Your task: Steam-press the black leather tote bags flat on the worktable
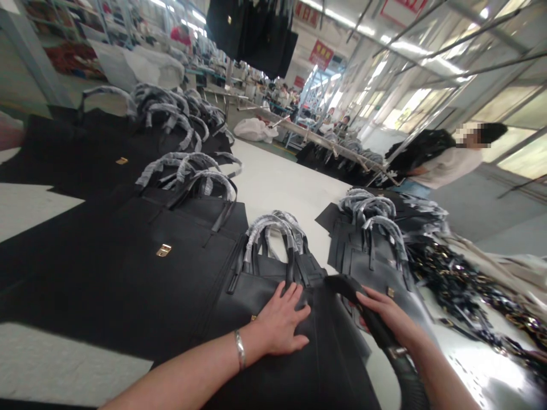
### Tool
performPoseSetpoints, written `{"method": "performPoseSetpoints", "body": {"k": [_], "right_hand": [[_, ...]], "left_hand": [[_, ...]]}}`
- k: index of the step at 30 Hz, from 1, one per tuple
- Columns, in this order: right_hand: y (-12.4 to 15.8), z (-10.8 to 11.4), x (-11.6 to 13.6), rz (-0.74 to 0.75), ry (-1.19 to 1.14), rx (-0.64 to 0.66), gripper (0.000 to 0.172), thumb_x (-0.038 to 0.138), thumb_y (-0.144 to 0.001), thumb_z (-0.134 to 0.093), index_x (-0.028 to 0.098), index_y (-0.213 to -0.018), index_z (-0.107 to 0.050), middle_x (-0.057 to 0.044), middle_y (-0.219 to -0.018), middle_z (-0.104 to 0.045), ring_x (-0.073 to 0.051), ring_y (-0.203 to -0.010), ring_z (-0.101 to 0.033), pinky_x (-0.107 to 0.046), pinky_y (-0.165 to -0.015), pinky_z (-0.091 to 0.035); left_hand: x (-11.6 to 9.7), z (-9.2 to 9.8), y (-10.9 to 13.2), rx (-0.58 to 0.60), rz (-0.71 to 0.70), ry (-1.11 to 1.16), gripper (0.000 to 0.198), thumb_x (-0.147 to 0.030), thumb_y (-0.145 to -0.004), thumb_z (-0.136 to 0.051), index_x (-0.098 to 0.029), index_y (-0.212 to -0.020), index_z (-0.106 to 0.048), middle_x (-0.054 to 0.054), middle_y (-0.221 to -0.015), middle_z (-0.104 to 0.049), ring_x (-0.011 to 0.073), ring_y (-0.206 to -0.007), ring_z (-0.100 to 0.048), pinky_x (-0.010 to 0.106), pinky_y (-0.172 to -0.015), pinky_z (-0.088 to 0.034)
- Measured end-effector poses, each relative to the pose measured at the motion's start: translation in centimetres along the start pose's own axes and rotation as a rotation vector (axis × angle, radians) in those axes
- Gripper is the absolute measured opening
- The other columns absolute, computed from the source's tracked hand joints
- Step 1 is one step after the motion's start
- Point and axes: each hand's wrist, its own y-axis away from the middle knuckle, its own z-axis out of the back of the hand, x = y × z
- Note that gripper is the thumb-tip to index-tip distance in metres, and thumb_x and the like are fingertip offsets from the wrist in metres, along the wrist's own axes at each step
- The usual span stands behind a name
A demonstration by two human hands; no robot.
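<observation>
My left hand lies flat on the front of a black leather handbag, fingers spread, just below its handles. The handles are wrapped in clear plastic and stand upright. My right hand is shut around a black hose nozzle, whose tip rests over the top of the same bag. A ribbed black hose runs from the nozzle down out of the picture. A metal collar joins them near my right wrist. The lower part of the bag is out of view.
More black handbags with wrapped handles lie in rows on a white table. A stack of bags and a heap of dark chain straps lie to my right. A co-worker stands beyond them.
</observation>
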Motion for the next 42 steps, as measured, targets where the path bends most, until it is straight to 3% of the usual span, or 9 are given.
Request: {"method": "performPoseSetpoints", "body": {"k": [3, 8, 16, 19, 23, 28, 32, 37, 42], "right_hand": [[-1.4, -1.1, -0.5, -0.01, -0.004, 0.037, 0.035, 0.034, -0.075, -0.07, 0.017, -0.105, -0.063, -0.002, -0.068, -0.066, -0.016, -0.045, -0.059, -0.026, -0.04, -0.047], [-3.9, -2.3, 0.3, 0.068, -0.025, -0.059, 0.043, 0.034, -0.079, -0.066, 0.018, -0.118, -0.055, 0.005, -0.053, -0.058, -0.015, -0.041, -0.056, -0.024, -0.039, -0.046], [3.5, -0.4, -1.1, -0.09, 0.022, 0.156, 0.059, 0.037, -0.077, -0.071, 0.023, -0.131, -0.051, 0.0, -0.072, -0.068, -0.014, -0.049, -0.061, -0.023, -0.043, -0.049], [3.5, -2.2, -2.1, -0.137, 0.045, 0.218, 0.061, 0.039, -0.08, -0.068, 0.021, -0.135, -0.047, 0.001, -0.062, -0.065, -0.014, -0.046, -0.061, -0.022, -0.042, -0.048], [1.6, -4.2, -1.9, -0.054, 0.01, 0.162, 0.062, 0.038, -0.079, -0.069, 0.021, -0.134, -0.046, 0.003, -0.059, -0.061, -0.014, -0.047, -0.06, -0.021, -0.042, -0.048], [2.1, -3.6, -1.8, -0.064, 0.013, 0.17, 0.057, 0.04, -0.081, -0.068, 0.021, -0.131, -0.048, 0.003, -0.063, -0.062, -0.014, -0.048, -0.06, -0.022, -0.042, -0.048], [1.8, -3.5, -1.5, -0.089, 0.041, 0.196, 0.052, 0.039, -0.079, -0.069, 0.021, -0.125, -0.052, 0.001, -0.069, -0.063, -0.014, -0.047, -0.061, -0.023, -0.04, -0.048], [-0.7, -5.7, 0.5, 0.007, 0.056, 0.208, 0.05, 0.036, -0.077, -0.07, 0.02, -0.122, -0.054, 0.003, -0.064, -0.06, -0.014, -0.046, -0.06, -0.023, -0.04, -0.047], [1.8, -6.6, 1.1, 0.005, 0.108, 0.247, 0.065, 0.041, -0.078, -0.068, 0.02, -0.135, -0.044, 0.004, -0.062, -0.061, -0.014, -0.049, -0.06, -0.022, -0.043, -0.047]], "left_hand": [[0.0, 0.0, 0.0, 0.001, -0.004, -0.011, 0.065, -0.065, -0.082, -0.045, -0.025, -0.134, -0.045, 0.013, -0.153, -0.019, 0.0335, -0.14, -0.015, 0.053, -0.111, -0.004], [0.0, 0.3, 0.1, 0.002, -0.016, -0.025, 0.065, -0.064, -0.083, -0.044, -0.025, -0.135, -0.044, 0.013, -0.152, -0.02, 0.0334, -0.14, -0.015, 0.053, -0.111, -0.005], [-0.1, -0.1, 0.2, -0.055, -0.006, -0.063, 0.061, -0.062, -0.084, -0.044, -0.019, -0.127, -0.05, 0.016, -0.15, -0.024, 0.0334, -0.139, -0.017, 0.053, -0.11, -0.006], [-0.1, -0.5, 0.1, -0.069, -0.016, -0.074, 0.06, -0.062, -0.083, -0.046, -0.019, -0.124, -0.051, 0.016, -0.149, -0.025, 0.0333, -0.139, -0.016, 0.053, -0.11, -0.006], [-0.2, -0.3, 0.2, -0.098, -0.006, -0.103, 0.059, -0.062, -0.08, -0.051, -0.018, -0.119, -0.054, 0.016, -0.146, -0.03, 0.0338, -0.137, -0.02, 0.053, -0.109, -0.007], [-0.9, 0.3, 0.5, -0.124, -0.045, -0.181, 0.05, -0.057, -0.083, -0.051, -0.016, -0.111, -0.059, 0.013, -0.111, -0.054, 0.0291, -0.113, -0.044, 0.053, -0.104, -0.022], [-1.4, -0.7, 0.3, -0.12, -0.133, -0.235, 0.038, -0.046, -0.09, -0.046, -0.013, -0.102, -0.062, 0.01, -0.096, -0.058, 0.0241, -0.097, -0.051, 0.045, -0.093, -0.034], [-2.2, -2.1, 0.8, -0.171, -0.102, -0.304, 0.037, -0.039, -0.092, -0.046, -0.009, -0.108, -0.06, 0.016, -0.117, -0.057, 0.0255, -0.112, -0.049, 0.041, -0.099, -0.031], [-3.0, -2.2, 3.2, -0.183, -0.083, -0.217, 0.047, -0.045, -0.092, -0.046, -0.01, -0.122, -0.054, 0.013, -0.133, -0.05, 0.0258, -0.128, -0.038, 0.04, -0.11, -0.021]]}}
